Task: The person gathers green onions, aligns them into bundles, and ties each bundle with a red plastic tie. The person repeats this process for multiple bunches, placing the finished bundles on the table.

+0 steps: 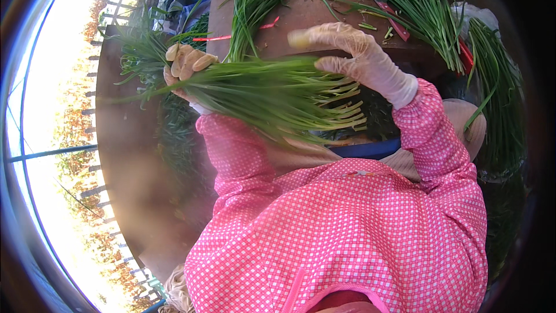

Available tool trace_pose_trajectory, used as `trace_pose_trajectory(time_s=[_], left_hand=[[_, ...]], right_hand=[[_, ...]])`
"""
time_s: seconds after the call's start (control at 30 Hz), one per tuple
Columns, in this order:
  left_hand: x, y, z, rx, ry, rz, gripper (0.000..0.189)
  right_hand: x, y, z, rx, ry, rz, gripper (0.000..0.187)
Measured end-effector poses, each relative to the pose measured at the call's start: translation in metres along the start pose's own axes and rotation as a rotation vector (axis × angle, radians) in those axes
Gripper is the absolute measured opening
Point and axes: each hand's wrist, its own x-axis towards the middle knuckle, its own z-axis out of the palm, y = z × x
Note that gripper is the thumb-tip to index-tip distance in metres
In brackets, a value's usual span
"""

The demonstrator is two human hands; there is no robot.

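Observation:
My left hand (189, 63), in a pale glove, grips a bunch of long green leaves (260, 91) that look like garlic chives. The bunch lies sideways over my lap, its pale stem ends (343, 113) fanned out to the right and its leafy tips behind the hand at the left. Just above the stem side is my right hand (352, 48), also gloved. Its fingers and thumb are apart with nothing held between them; the fingertips are blurred, and the thumb tip is close to or touching the leaves.
On the brown board (304, 8) a second bunch (247, 8) rests over a red strip (213, 38). A red-handled knife (393, 21) lies among stem scraps (367, 26) beside a larger bunch (404, 4). More chives (495, 95) hang at the right. A blue edge (369, 150) shows by my lap.

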Motion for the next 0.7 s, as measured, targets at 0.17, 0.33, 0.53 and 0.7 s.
trace_pose_trajectory(time_s=[0.17, 0.33, 0.53, 0.7], left_hand=[[-0.002, 0.028, 0.010, 0.053, -0.089, -0.026, 0.028], [-0.003, 0.046, 0.013, 0.050, -0.239, -0.025, 0.032], [0.016, 0.023, 0.017, 0.000, -0.252, -0.139, 0.032], [0.039, -0.013, 0.023, 0.027, 0.227, -0.258, 0.017]], right_hand=[[-0.041, 0.023, -0.024, 0.085, 0.090, 0.424, 0.020], [-0.071, 0.034, -0.070, -0.784, -0.663, 0.859, 0.033], [-0.022, 0.002, -0.051, -0.250, -0.198, 0.119, 0.064], [0.021, -0.006, -0.004, 0.378, -0.602, 0.331, 0.111]])
